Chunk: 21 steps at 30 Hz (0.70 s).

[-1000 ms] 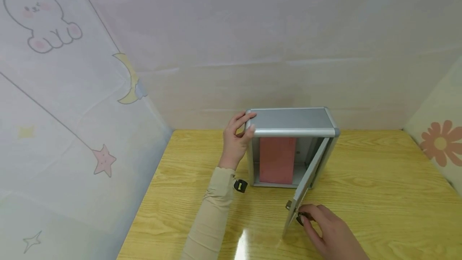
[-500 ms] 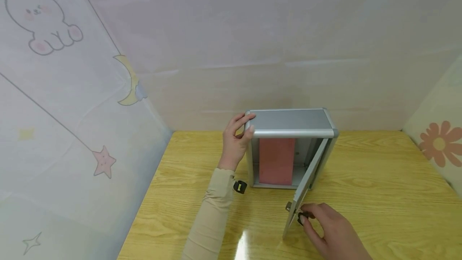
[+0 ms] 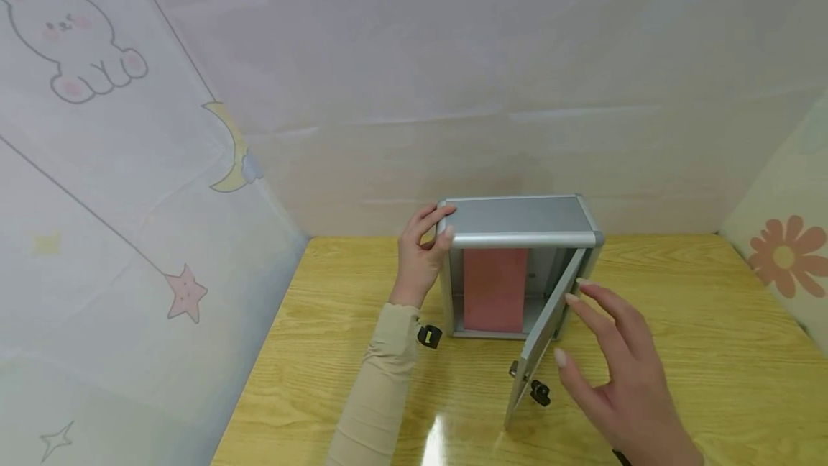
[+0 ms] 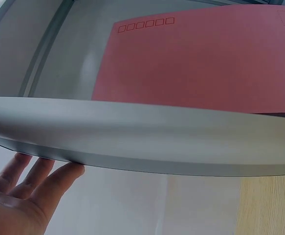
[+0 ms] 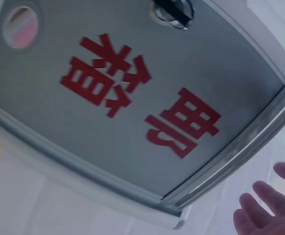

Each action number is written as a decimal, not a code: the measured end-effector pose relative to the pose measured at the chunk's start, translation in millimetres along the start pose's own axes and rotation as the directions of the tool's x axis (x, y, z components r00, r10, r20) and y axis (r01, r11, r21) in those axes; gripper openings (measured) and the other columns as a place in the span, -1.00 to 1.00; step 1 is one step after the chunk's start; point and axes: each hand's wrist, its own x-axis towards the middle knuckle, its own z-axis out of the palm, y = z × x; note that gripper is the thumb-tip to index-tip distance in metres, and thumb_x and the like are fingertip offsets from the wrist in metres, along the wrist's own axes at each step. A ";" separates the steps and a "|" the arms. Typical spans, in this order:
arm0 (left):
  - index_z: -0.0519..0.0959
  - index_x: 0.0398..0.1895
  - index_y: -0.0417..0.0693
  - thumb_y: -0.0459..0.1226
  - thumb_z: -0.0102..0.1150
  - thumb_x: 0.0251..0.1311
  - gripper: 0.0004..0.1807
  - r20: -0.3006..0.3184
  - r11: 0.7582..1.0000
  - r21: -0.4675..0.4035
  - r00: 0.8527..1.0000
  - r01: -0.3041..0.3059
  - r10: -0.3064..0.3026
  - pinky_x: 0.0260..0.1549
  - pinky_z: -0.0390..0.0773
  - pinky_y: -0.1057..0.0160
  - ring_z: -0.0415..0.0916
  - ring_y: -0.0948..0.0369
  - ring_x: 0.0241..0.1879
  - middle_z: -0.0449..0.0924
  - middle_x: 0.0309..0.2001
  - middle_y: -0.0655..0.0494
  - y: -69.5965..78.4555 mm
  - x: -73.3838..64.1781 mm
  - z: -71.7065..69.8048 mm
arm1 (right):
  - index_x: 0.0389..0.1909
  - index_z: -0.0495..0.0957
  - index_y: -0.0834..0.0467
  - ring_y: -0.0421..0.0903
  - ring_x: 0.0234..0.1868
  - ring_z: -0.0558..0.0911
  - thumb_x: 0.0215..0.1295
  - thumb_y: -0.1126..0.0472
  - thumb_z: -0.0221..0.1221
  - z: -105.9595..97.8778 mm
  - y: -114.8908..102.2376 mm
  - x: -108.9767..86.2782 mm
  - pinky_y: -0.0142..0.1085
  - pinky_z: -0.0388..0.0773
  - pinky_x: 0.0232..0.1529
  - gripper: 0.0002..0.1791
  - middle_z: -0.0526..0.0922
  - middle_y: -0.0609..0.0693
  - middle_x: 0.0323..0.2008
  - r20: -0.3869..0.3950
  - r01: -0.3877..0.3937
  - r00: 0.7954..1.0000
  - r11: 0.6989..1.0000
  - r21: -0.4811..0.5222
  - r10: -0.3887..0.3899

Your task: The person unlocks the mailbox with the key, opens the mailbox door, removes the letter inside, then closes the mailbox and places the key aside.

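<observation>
Gripping the top corner of a grey metal box point(image 3: 520, 214) is the left hand point(image 3: 419, 259); the right hand point(image 3: 626, 374) has spread fingers near the open grey door point(image 3: 546, 328).

Read red characters 邮 point(image 5: 184, 122) and 箱 point(image 5: 105, 76) on grey door point(image 5: 191, 63). Noted row of six red printed squares point(image 4: 140, 26) near edge of pink envelope point(image 4: 201, 63).

The silver-edged grey rectangular box point(image 3: 520, 215) allows passage through its front; its flat grey door point(image 3: 543, 336) juts forward at its right, a pink paper envelope point(image 3: 494, 290) blocks much inside.
</observation>
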 end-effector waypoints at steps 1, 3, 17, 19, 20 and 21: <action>0.52 0.12 -0.32 -0.20 0.12 0.31 -0.57 0.000 1.000 -0.004 1.000 -0.002 0.002 -0.07 0.48 -0.16 0.30 -0.06 0.19 0.29 0.23 -0.33 -0.3 0.1 -0.2 | 0.08 0.52 0.37 0.14 0.22 0.35 0.36 -0.15 0.03 1.4 -2.6 4.2 -0.33 0.12 0.27 -0.36 0.43 0.33 0.15 0.019 0.021 1.000 1.000 0.000 -0.021; 0.52 0.12 -0.32 -0.23 0.12 0.31 -0.59 0.001 1.000 -0.007 1.000 0.000 0.000 -0.06 0.48 -0.16 0.30 -0.06 0.20 0.28 0.24 -0.33 -0.4 0.0 -0.7 | 0.09 0.53 0.34 0.19 0.23 0.35 0.37 -0.14 0.03 4.9 -5.9 10.5 -0.20 0.09 0.31 -0.38 0.43 0.32 0.16 0.053 0.062 0.997 0.998 0.000 -0.062; 0.52 0.16 -0.24 -0.24 0.09 0.33 -0.61 0.025 1.000 0.014 1.000 0.007 -0.007 -0.02 0.50 0.04 0.28 0.00 0.24 0.29 0.25 -0.25 -1.5 -0.3 -2.1 | 0.00 0.58 0.31 0.15 0.27 0.35 0.38 -0.18 -0.02 1.1 -6.1 3.1 -0.04 0.01 0.35 -0.39 0.51 0.24 0.11 0.137 0.094 0.986 0.995 -0.020 -0.091; 0.52 0.15 -0.24 -0.25 0.09 0.33 -0.61 0.025 1.000 0.010 1.000 0.006 -0.006 -0.02 0.50 0.05 0.29 0.00 0.23 0.29 0.25 -0.26 -2.0 -0.3 -2.6 | 0.01 0.57 0.33 0.15 0.27 0.35 0.38 -0.17 -0.01 -2.7 -4.7 2.4 -0.07 0.01 0.35 -0.39 0.50 0.27 0.12 0.132 0.111 0.985 0.994 0.006 -0.111; 0.52 0.15 -0.25 -0.24 0.09 0.33 -0.61 0.024 1.000 0.010 1.000 0.005 -0.005 -0.02 0.50 0.06 0.29 0.01 0.23 0.29 0.24 -0.26 -2.4 -0.2 -2.7 | 0.01 0.56 0.35 0.15 0.27 0.35 0.37 -0.16 0.00 -4.7 -4.7 2.5 -0.09 0.02 0.35 -0.39 0.49 0.29 0.12 0.124 0.123 0.984 0.992 0.024 -0.125; 0.53 0.15 -0.25 -0.27 0.09 0.33 -0.62 0.023 1.000 0.011 1.000 0.001 -0.001 -0.02 0.51 0.06 0.29 0.00 0.23 0.29 0.24 -0.26 -2.5 -0.3 -3.0 | 0.00 0.56 0.37 0.15 0.27 0.36 0.37 -0.14 0.01 -7.0 -5.0 2.8 -0.11 0.03 0.35 -0.39 0.49 0.31 0.11 0.116 0.135 0.983 0.990 0.043 -0.139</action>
